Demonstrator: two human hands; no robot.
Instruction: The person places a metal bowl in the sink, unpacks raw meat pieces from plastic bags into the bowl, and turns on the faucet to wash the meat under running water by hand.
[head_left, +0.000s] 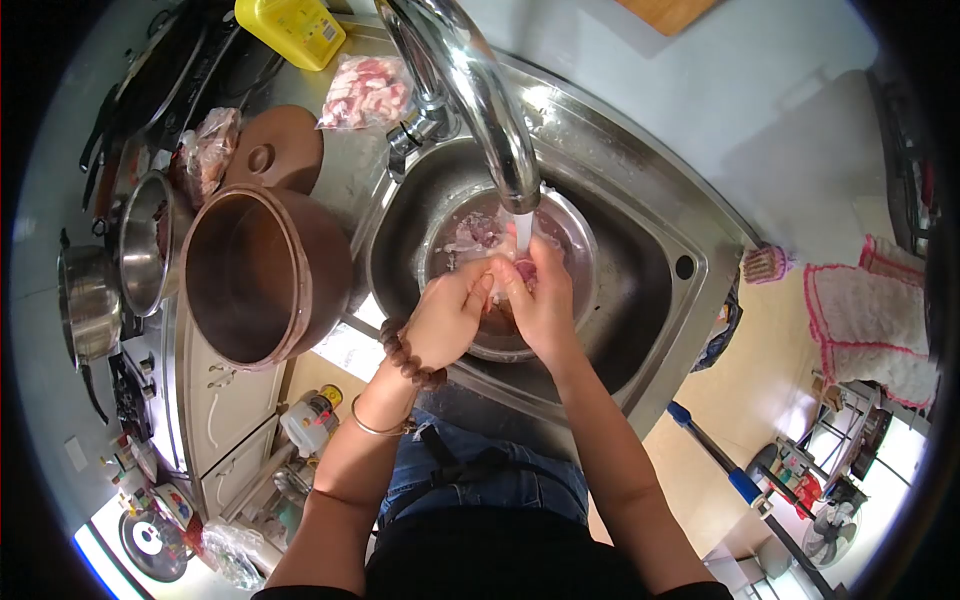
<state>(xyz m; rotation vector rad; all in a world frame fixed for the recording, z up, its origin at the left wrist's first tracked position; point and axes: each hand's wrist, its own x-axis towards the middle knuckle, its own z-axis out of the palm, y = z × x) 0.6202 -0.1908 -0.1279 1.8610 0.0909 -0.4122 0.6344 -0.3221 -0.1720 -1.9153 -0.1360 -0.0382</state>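
Water runs from the chrome faucet [515, 170] into a metal bowl [583, 225] standing in the steel sink [625, 335]. Pieces of reddish meat [478, 232] lie in the water of the bowl. My left hand [452, 305], with a beaded bracelet at the wrist, is over the bowl, its fingers closed and meeting the other hand. My right hand [545, 300] is just beside it under the stream, fingers bent around a piece of reddish meat. What the left fingers hold, if anything, is hidden.
Left of the sink stands a large brown clay pot [335, 270], its lid [300, 150] behind it. A bag of cut meat [365, 92] and a yellow container [292, 30] are at the back. Metal pans [90, 300] stand far left.
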